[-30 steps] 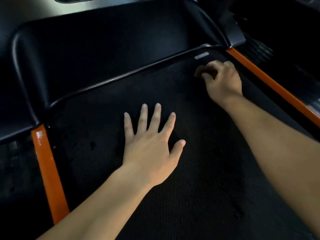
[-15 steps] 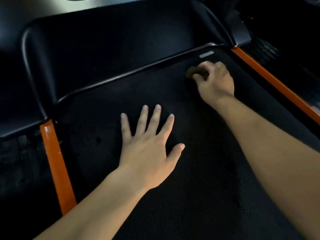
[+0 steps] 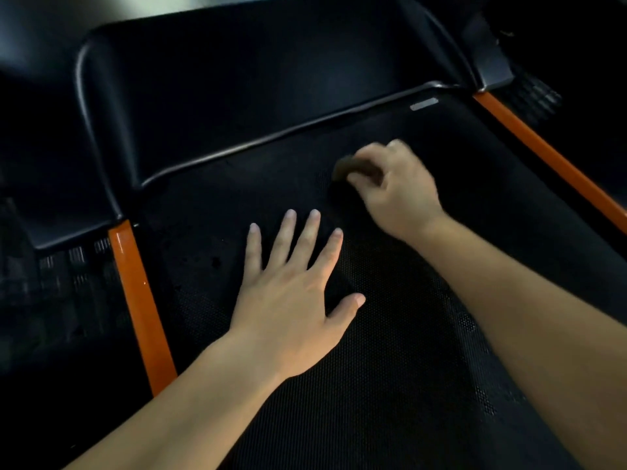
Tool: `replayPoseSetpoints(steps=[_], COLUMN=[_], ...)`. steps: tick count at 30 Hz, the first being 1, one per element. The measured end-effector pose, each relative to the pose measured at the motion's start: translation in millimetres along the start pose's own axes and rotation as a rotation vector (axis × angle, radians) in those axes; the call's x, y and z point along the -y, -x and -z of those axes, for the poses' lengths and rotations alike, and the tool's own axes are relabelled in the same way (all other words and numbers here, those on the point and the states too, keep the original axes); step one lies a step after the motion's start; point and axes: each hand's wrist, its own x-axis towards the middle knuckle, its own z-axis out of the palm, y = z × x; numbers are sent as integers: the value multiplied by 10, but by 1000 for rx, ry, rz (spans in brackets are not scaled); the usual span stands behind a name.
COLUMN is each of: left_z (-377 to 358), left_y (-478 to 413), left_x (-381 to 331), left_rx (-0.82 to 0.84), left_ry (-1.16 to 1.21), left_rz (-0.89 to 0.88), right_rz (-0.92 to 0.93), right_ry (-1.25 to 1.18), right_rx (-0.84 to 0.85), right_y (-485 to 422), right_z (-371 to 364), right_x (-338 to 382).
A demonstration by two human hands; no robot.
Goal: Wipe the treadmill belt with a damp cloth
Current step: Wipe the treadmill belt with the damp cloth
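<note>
The black dotted treadmill belt [image 3: 390, 368] fills the middle of the head view. My right hand [image 3: 400, 191] is closed on a small dark brownish cloth [image 3: 349, 169], pressing it on the belt near the front, just below the motor cover's edge. Only a wad of the cloth shows past my fingers. My left hand [image 3: 291, 300] lies flat on the belt with fingers spread, nothing in it, a short way below and left of the cloth.
A black motor cover [image 3: 254, 89] rises at the head of the belt. Orange side strips run along the left [image 3: 142, 307] and right [image 3: 549, 161] edges. A small white label [image 3: 424, 104] sits at the belt's far right corner.
My right hand has slid the cloth leftward and toward me, away from the belt's far right corner. My left hand has stayed flat in place.
</note>
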Motion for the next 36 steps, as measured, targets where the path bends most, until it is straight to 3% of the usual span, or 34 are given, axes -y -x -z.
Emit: replayPoseSetpoints(steps=[2, 4, 7, 9, 15, 17, 21, 23, 28, 30, 34, 36], left_z=[10, 19, 35, 34, 6, 14, 15, -3, -38, -32, -17, -29], left_y=[48, 76, 98, 123, 274, 273, 277, 294, 314, 329, 435, 500], left_x=[43, 77, 105, 116, 116, 135, 163, 159, 155, 151, 131, 118], left_rx=[6, 19, 44, 50, 50, 65, 69, 61, 21, 22, 19, 12], left_ry=[-3, -12, -10, -14, -38, -40, -37, -35, -32, -23, 16, 24], left_rz=[-11, -4, 39, 74, 108, 103, 87, 86, 81, 82, 98, 103], right_rz=[116, 102, -159, -235, 200, 176, -123, -94, 218, 195, -79, -5], right_ry=[-58, 4, 85, 96, -39, 27, 87, 83, -17, 16, 49, 30], right_rx=[82, 48, -75, -97, 101, 59, -63, -48, 113, 56, -71, -57], right_y=[174, 56, -305, -340, 301, 125, -297, -184, 340, 217, -74, 65], right_z=[63, 89, 57, 1, -2, 4, -97, -143, -39, -57, -195, -229], right_x=[35, -38, -155, -84, 250, 160, 73, 174, 309, 267, 324, 429])
